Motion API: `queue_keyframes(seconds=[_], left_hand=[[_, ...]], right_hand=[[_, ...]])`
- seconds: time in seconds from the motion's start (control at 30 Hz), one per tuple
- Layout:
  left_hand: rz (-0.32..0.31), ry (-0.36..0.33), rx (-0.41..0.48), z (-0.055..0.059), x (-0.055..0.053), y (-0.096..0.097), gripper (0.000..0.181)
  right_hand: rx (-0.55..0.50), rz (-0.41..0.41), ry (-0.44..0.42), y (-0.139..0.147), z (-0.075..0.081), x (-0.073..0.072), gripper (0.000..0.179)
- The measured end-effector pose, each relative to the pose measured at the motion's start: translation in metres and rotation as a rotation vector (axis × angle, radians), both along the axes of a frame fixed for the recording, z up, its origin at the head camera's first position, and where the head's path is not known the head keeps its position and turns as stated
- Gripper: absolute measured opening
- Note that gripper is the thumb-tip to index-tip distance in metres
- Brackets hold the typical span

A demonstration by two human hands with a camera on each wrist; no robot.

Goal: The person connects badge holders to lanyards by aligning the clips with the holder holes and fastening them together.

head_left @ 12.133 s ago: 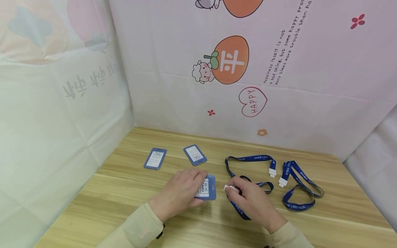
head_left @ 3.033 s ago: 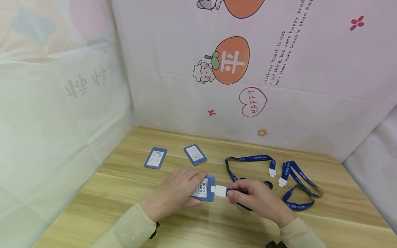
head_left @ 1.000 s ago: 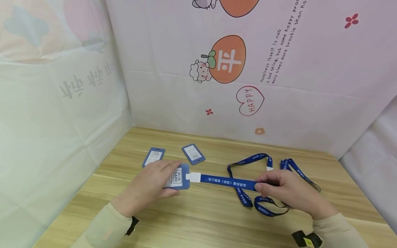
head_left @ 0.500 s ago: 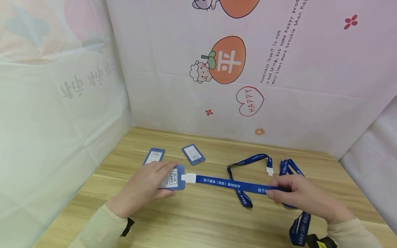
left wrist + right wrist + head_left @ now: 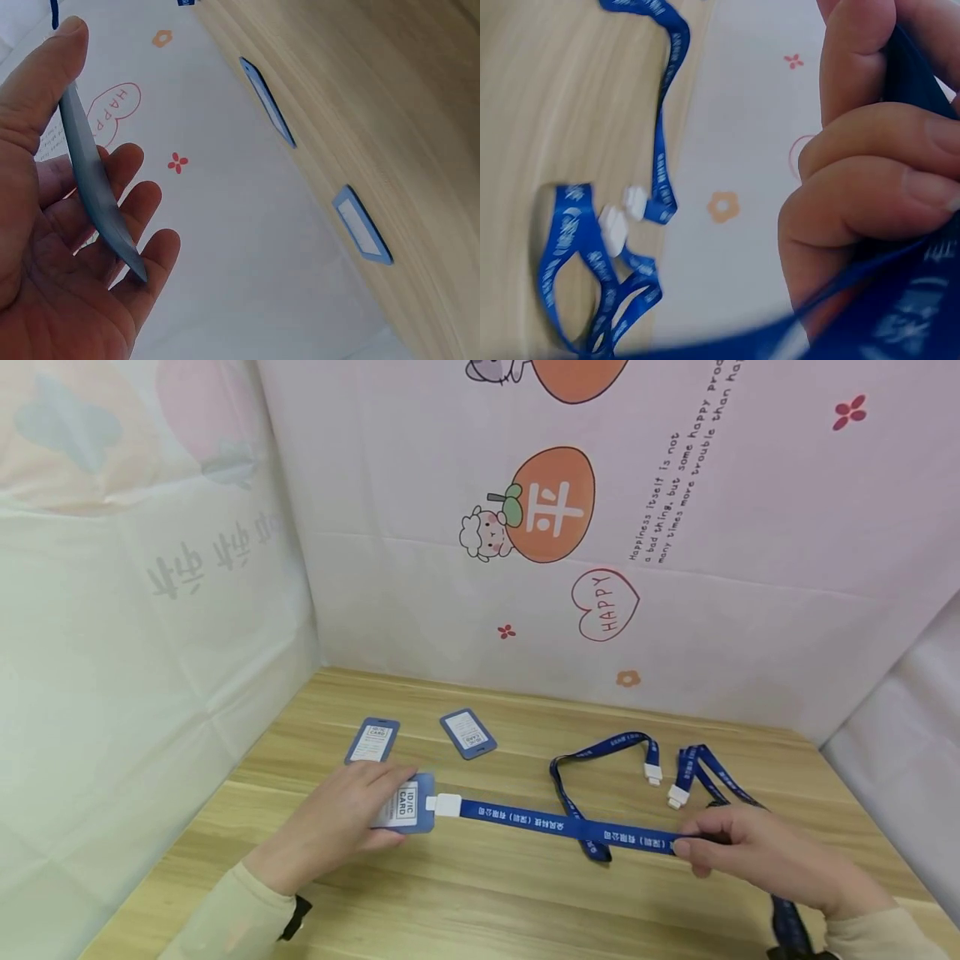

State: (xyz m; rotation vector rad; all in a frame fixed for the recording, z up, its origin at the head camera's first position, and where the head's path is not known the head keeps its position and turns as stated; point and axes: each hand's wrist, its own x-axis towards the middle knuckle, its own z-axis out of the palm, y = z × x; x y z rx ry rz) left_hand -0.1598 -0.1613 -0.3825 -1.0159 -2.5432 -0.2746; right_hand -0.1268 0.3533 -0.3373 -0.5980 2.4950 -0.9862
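Note:
My left hand (image 5: 341, 818) grips a blue badge holder (image 5: 424, 814) with a white "ID/IC CARD" insert; in the left wrist view the holder (image 5: 94, 176) shows edge-on between thumb and fingers. A white plastic clip (image 5: 447, 805) joins its slotted end to a blue lanyard (image 5: 525, 818) with white lettering. The strap runs taut to the right, where my right hand (image 5: 765, 852) pinches it between thumb and fingers. Below that hand the rest of the strap hangs down. In the right wrist view, curled fingers (image 5: 870, 195) have blue strap passing through them.
Two more badge holders lie on the wooden table (image 5: 480, 902), one at the far left (image 5: 372, 741) and another right of it (image 5: 468, 733). A second lanyard (image 5: 611, 745) and a third (image 5: 693, 764) lie at right, white clips attached. A printed cloth (image 5: 420, 602) stands behind the table.
Clip and badge holder, apart at first, are now joined. My right hand has slid rightward along the strap, stretching it out; my left hand has moved left and slightly nearer with the holder.

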Motion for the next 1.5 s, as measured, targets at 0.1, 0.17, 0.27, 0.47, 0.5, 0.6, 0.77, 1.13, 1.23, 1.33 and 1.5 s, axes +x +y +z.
queue_keyframes(seconds=[0.1,0.17,0.27,0.47,0.5,0.6,0.77,1.13,1.23,1.33,1.5], left_hand=[[0.001,-0.020,-0.009,-0.001,0.001,-0.002,0.086],[-0.001,-0.028,-0.014,-0.002,0.001,-0.003,0.086],[-0.010,-0.036,-0.022,-0.004,0.000,-0.004,0.086],[-0.019,-0.069,-0.043,-0.008,0.000,-0.003,0.085],[-0.019,-0.075,-0.044,-0.008,0.000,-0.003,0.085],[-0.020,-0.107,-0.041,-0.010,0.000,-0.002,0.084],[-0.012,-0.182,-0.044,-0.013,0.002,-0.002,0.081],[-0.018,-0.223,-0.075,-0.018,0.004,-0.001,0.082],[-0.021,-0.217,-0.088,-0.019,0.005,-0.001,0.080],[-0.012,-0.221,-0.099,-0.020,0.006,0.000,0.079],[0.006,-0.250,-0.110,-0.024,0.006,0.002,0.078]], right_hand=[[0.026,-0.008,-0.029,0.008,-0.006,0.001,0.024],[0.037,0.001,-0.026,0.013,-0.010,0.002,0.026],[0.031,0.008,-0.029,0.018,-0.014,0.002,0.028],[-0.001,0.032,-0.057,0.026,-0.022,0.003,0.031],[-0.005,0.042,-0.061,0.028,-0.023,0.004,0.031],[0.012,0.045,-0.076,0.031,-0.027,0.004,0.032],[0.049,0.045,-0.091,0.039,-0.035,0.006,0.027],[0.024,0.079,-0.125,0.052,-0.045,0.006,0.025],[0.030,0.057,-0.150,0.054,-0.046,0.007,0.023],[0.040,0.046,-0.152,0.055,-0.048,0.008,0.022],[0.035,0.059,-0.124,0.055,-0.053,0.010,0.022]])
